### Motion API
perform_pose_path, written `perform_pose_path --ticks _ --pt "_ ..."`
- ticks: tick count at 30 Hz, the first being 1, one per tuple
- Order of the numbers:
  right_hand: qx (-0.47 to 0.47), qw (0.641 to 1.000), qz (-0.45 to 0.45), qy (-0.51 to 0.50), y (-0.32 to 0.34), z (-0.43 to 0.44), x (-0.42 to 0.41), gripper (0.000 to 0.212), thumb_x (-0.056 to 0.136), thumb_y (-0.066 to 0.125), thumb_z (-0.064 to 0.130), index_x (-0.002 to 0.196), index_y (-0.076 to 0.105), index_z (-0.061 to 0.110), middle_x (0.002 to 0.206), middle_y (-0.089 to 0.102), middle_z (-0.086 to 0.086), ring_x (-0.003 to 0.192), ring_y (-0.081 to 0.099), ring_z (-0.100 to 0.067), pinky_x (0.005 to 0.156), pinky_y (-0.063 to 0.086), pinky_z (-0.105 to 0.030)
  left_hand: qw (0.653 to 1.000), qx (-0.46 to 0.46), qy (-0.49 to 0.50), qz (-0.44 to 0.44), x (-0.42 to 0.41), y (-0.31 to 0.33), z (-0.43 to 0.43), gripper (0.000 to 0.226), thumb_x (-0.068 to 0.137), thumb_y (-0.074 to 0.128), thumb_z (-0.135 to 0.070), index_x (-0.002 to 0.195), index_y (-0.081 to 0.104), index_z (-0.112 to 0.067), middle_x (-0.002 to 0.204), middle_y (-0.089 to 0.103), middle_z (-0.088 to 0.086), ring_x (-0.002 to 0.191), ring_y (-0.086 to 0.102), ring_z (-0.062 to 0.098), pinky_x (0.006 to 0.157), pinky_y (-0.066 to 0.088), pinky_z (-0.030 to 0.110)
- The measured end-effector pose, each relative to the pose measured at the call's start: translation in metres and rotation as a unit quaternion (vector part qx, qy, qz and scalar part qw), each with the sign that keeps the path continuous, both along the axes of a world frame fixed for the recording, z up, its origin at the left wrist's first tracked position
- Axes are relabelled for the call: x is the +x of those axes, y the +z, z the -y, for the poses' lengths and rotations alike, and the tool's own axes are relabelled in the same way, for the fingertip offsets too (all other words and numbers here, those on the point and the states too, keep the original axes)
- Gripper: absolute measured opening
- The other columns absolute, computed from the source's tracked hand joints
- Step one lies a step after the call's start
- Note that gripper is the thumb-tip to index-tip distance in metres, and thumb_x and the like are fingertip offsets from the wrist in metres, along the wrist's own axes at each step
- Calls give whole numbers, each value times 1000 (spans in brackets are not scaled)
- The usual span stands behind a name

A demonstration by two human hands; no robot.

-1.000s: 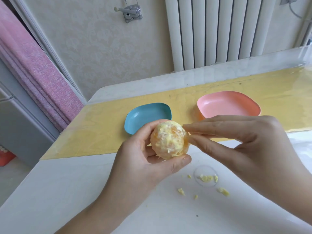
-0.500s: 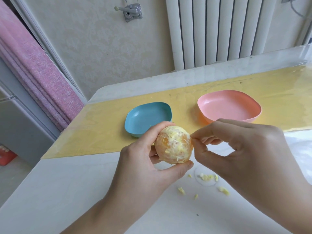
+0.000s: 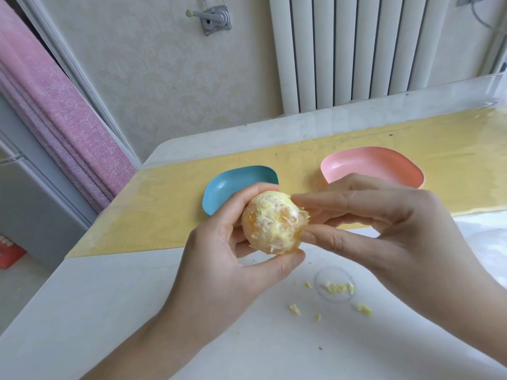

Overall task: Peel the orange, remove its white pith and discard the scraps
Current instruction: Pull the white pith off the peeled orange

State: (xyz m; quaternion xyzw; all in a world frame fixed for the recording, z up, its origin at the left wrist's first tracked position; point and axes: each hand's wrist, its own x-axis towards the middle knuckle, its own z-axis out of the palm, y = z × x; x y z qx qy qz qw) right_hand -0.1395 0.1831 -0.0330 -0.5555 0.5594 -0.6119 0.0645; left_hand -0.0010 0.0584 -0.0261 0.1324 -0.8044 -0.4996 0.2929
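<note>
While Gripping the Orange, Pinch the Pith Off in Small Tufts

While cradling the orange (image 3: pixel 274 223) in the left hand (image 3: pixel 227 259), fingers curled behind and thumb tip pressed beneath, hold it raised above the middle of the table (image 3: pixel 123 311), nearer than the blue dish (image 3: pixel 233 182). Note rind already gone, flesh showing through patchy white and yellow pith (image 3: pixel 270 212). With the right hand (image 3: pixel 384 229), thumb and forefinger closed on a frayed tuft at the fruit's right side and other fingers loosely bent behind, pull low and along the surface rather than straight outward. Judging from the bare, glossy patches, expect torn juice sacs otherwise. Take small pinches, then roll the fruit a little in the left palm to bring the thick cap on top within reach. Grip lightly; probably soft and slippery. Drop each bit with the scraps (image 3: pixel 338 287) lying toward the table's near right edge, some on a small clear disc (image 3: pixel 322 275), some loose beside it, then clear the lot away. Leave the blue dish and pink dish (image 3: pixel 370 165) on the yellow mat (image 3: pixel 164 215) toward the far edge. Look in vain for brands, labels or writing: none legible.
</note>
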Motion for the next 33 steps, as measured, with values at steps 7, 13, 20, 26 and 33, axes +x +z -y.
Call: perform_pose_path --ticks 7,13,20,26,33 --pt "2 988 -127 -84 3 -1 -3 11 79 73 26 87 77 22 77 70 14 70 66 0 64 47 -8 1000 18 6 6 -1 -4 -3 58 52 83 -29 106 64 -41 96 71 -12 85 69 9 77 51 15" --pt "0 971 -193 -138 3 -3 -1 6 73 73 13 70 73 18 66 63 11 61 57 -4 59 43 -8 999 -14 15 39 -1 -3 -6 61 54 86 -23 106 62 -43 95 70 -14 83 68 7 76 50 12" --pt "-16 955 -223 -195 1 -2 6 11 70 71 11 64 63 16 64 49 12 60 47 -6 56 38 -9 998 -2 -9 55 -1 -1 -5 57 59 83 -16 108 63 -37 95 69 -9 84 67 9 78 51 15" --pt "-2 965 -183 -188 3 -1 9 13 65 70 10 62 61 19 61 50 13 61 49 -6 57 35 -5 998 6 -33 53 0 -1 -4 58 60 82 -12 112 63 -30 98 68 -5 86 66 11 79 51 18" --pt "-4 971 -154 -184 5 -2 8 13 65 69 11 61 61 20 60 52 11 60 51 -9 56 41 -12 997 10 -61 52 0 0 -1 58 61 82 -11 112 62 -32 101 67 -5 89 65 11 79 50 18"
